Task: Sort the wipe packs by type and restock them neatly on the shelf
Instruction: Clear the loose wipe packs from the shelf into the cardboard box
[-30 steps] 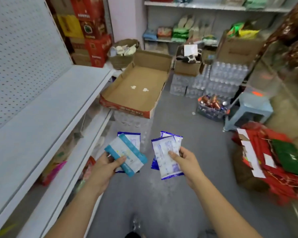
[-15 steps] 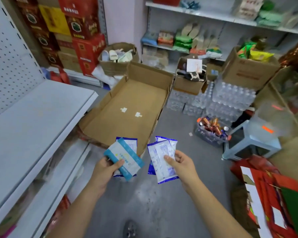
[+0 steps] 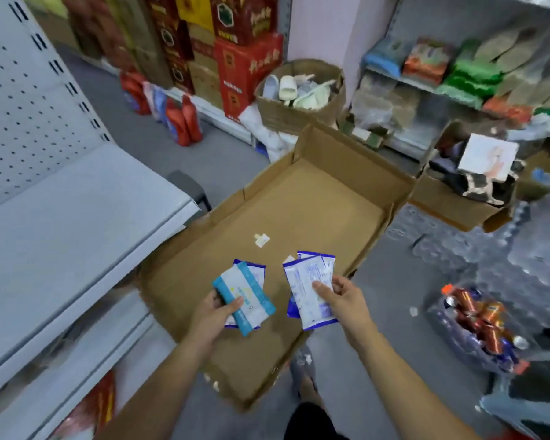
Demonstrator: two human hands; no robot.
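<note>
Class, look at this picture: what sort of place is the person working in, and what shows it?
Probably a small shop or its stockroom: a grey metal shelf with a pegboard back, stacked red cartons, packaged goods on the far shelves.

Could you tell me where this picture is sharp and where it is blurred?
Head view: left hand, right hand and wipe packs fairly sharp; cans and right edge smeared; red boxes lean, from the wide lens; light soft, no glare.
</note>
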